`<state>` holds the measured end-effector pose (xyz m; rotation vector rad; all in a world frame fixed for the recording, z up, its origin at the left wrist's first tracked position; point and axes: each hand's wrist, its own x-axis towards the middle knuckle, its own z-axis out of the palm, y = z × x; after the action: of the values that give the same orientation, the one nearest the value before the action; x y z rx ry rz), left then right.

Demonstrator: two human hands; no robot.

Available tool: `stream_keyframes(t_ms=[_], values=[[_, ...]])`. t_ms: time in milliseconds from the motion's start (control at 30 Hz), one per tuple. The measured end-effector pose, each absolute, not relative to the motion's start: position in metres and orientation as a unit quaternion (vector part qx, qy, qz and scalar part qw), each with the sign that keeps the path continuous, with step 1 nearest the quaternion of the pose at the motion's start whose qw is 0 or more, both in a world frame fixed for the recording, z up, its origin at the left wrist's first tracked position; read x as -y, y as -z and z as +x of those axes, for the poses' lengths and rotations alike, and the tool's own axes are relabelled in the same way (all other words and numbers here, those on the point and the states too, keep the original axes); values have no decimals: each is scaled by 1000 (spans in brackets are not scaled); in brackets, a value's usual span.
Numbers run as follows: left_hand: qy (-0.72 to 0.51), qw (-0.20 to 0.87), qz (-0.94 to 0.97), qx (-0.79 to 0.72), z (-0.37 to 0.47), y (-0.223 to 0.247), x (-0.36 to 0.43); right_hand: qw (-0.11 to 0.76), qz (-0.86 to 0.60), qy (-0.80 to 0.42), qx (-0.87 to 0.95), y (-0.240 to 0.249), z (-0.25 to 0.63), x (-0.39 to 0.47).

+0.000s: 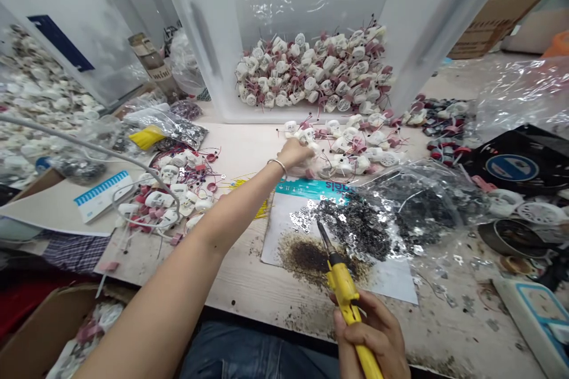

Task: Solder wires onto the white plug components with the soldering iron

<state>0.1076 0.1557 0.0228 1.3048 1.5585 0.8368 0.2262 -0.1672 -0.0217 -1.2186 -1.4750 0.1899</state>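
Note:
My right hand [376, 337] is wrapped round the yellow handle of a soldering iron [344, 287]. Its dark tip points up and away, over a brown-stained patch of a white sheet [280, 237]. Beside the tip lies a heap of small shiny metal pieces [355, 225]. My left arm stretches forward, a bracelet at the wrist. At the near left of a loose pile of white plastic parts [347, 145] with pink pieces and thin wires, my left hand [297, 153] has its fingers curled on one such part; the fingertips are partly hidden.
A translucent bin [226, 112] holding many similar parts stands behind the pile. Another cluster of parts [171, 189] lies left, crossed by a grey cable [133, 160]. Right are a plastic bag [418, 201] of metal pieces, a black fan [524, 160] and a round tin [511, 240].

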Motion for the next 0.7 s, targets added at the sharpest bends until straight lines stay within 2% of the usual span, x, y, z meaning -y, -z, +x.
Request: stream_keyframes(t_ms=[233, 400, 567, 700], values=[[-479, 374, 553, -570, 67, -55, -123, 590, -514, -74, 619, 16, 233, 161], [-395, 324, 635, -580, 55, -45, -93, 631, -538, -88, 552, 8, 223, 153], [-421, 203, 654, -594, 48, -30, -108, 595, -530, -75, 600, 7, 224, 154], [-335, 139, 732, -577, 45, -35, -121, 592, -524, -76, 608, 7, 228, 153]])
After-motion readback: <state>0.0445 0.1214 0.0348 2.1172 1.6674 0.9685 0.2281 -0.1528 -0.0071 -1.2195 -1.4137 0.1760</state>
